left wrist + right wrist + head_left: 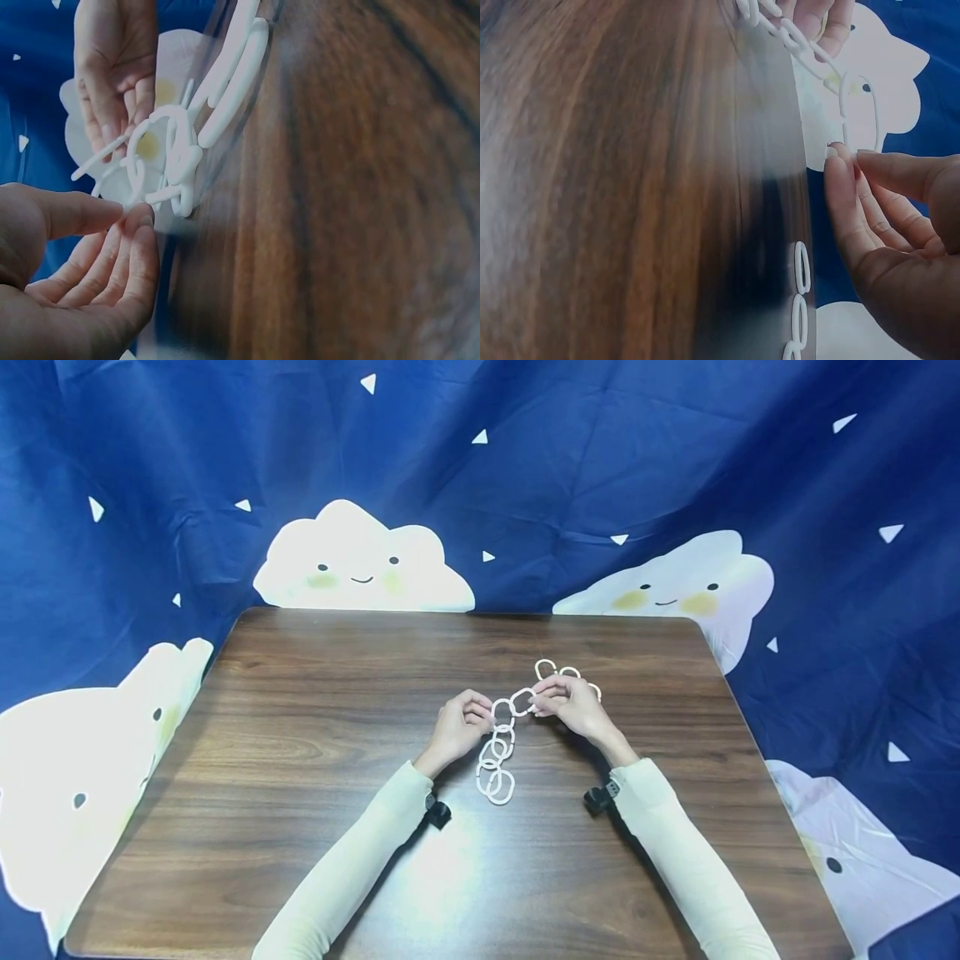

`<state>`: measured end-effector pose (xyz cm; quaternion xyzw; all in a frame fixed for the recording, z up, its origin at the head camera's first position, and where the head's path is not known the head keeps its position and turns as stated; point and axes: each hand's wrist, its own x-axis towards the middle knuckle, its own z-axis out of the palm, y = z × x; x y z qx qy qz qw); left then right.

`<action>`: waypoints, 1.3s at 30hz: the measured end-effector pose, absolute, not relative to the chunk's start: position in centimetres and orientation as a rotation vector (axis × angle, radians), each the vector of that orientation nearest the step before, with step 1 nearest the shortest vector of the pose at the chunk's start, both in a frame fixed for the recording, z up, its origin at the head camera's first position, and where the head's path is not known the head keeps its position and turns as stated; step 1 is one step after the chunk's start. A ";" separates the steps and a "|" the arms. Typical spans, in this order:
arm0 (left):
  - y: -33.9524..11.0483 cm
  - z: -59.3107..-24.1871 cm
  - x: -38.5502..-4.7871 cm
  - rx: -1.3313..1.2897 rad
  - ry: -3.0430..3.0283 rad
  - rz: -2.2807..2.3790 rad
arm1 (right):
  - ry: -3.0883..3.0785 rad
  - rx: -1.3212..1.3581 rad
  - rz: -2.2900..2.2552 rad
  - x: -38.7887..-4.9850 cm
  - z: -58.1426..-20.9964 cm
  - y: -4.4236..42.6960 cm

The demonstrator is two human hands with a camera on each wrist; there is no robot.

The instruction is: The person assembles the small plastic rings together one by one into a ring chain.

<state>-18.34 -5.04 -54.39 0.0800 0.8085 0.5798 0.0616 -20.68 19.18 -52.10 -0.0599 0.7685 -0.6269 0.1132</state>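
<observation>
A chain of several white oval links (500,749) runs down the middle of the table. The left hand (459,727) pinches a link at the chain's upper end between thumb and fingertips; the left wrist view shows this hand (97,262) at the link's lower edge. The right hand (573,706) pinches another white link (522,690), which meets the left hand's link. In the right wrist view this hand (900,210) holds the link (843,105) by its near end, raised off the table. Whether the two links are fully joined I cannot tell.
Several more white links (545,662) lie just behind the right hand; they also show in the right wrist view (801,268). The brown wooden table (300,693) has a blue curtain (525,485) with cloud shapes behind it.
</observation>
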 end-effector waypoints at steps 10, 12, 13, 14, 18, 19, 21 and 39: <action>-5.0 -54.5 -18.4 0.239 2.444 1.774 | 2.192 -0.152 -1.842 -20.5 -52.0 18.1; -5.0 -54.5 -18.4 0.243 2.442 1.779 | 2.187 -0.146 -1.846 -20.5 -52.1 18.0; -5.0 -54.5 -18.4 0.243 2.443 1.781 | 2.189 -0.147 -1.844 -20.4 -52.1 18.0; -5.0 -54.4 -18.4 0.242 2.442 1.783 | 2.189 -0.147 -1.843 -20.4 -52.2 17.9; -5.0 -54.4 -18.4 0.238 2.444 1.789 | 2.182 -0.152 -1.843 -20.5 -52.4 17.8; -4.9 -54.4 -18.4 0.236 2.442 1.790 | 2.179 -0.153 -1.844 -20.5 -52.4 17.8; -4.9 -54.3 -18.4 0.236 2.436 1.799 | 2.177 -0.155 -1.846 -20.5 -52.5 17.8; -4.7 -54.2 -18.1 0.240 2.420 1.794 | 2.162 -0.147 -1.855 -20.3 -52.4 17.8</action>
